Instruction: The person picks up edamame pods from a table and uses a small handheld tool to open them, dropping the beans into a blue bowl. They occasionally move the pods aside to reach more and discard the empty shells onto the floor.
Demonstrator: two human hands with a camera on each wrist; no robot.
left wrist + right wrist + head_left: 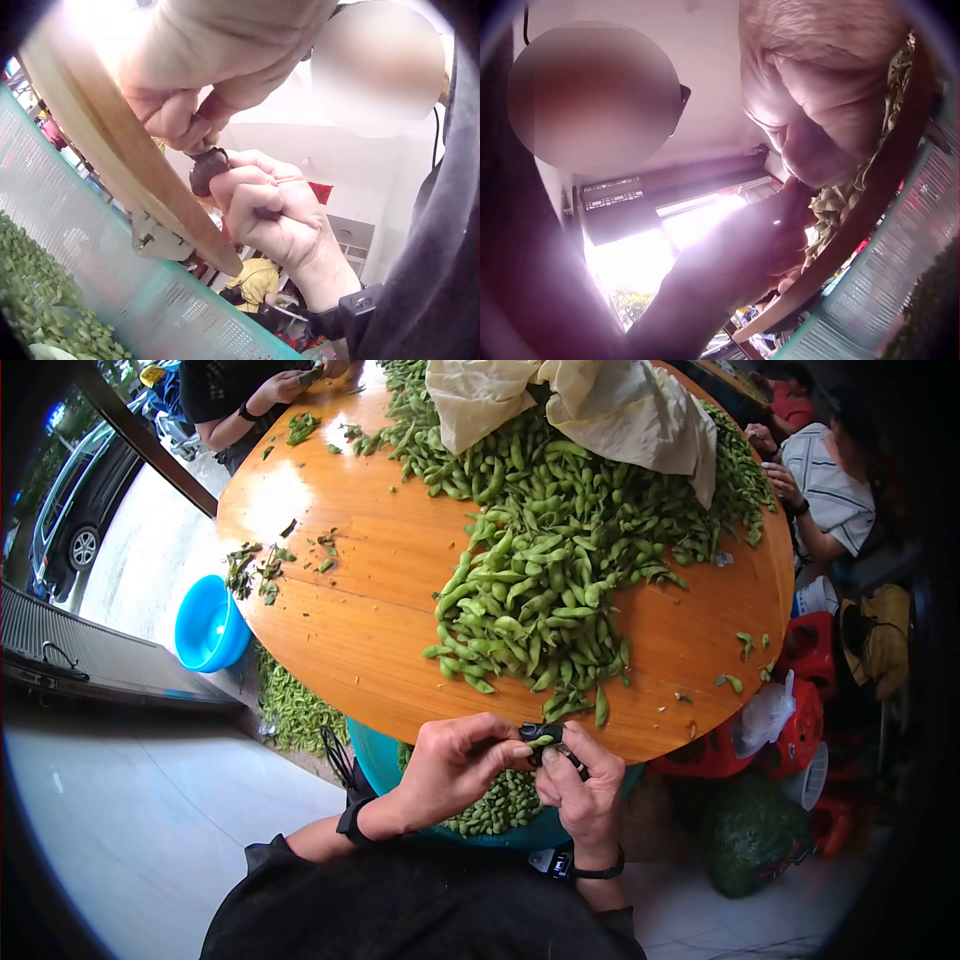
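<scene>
A green pod point(541, 741) sits between both hands near the table's front edge. The left hand point(445, 765) pinches its left end between thumb and finger. From the other side, the right hand point(585, 790) holds it with curled fingers; a black cover point(538, 731) is at its fingertips. In the left wrist view, the left hand point(225, 56) meets the right hand point(277, 214) at a dark piece point(208, 172). The right wrist view has the right hand point(821, 105) above the shadowed left hand point(731, 251), hiding the pod. Below lie shelled beans point(495, 807) in a teal basket point(372, 755).
A large heap of pods point(540, 580) covers the middle and back of the wooden table point(350, 630), partly under a beige cloth point(630, 420). Leaf scraps point(268, 572) lie at left. A blue basin point(212, 625) stands beyond the left edge. Other people sit around the table.
</scene>
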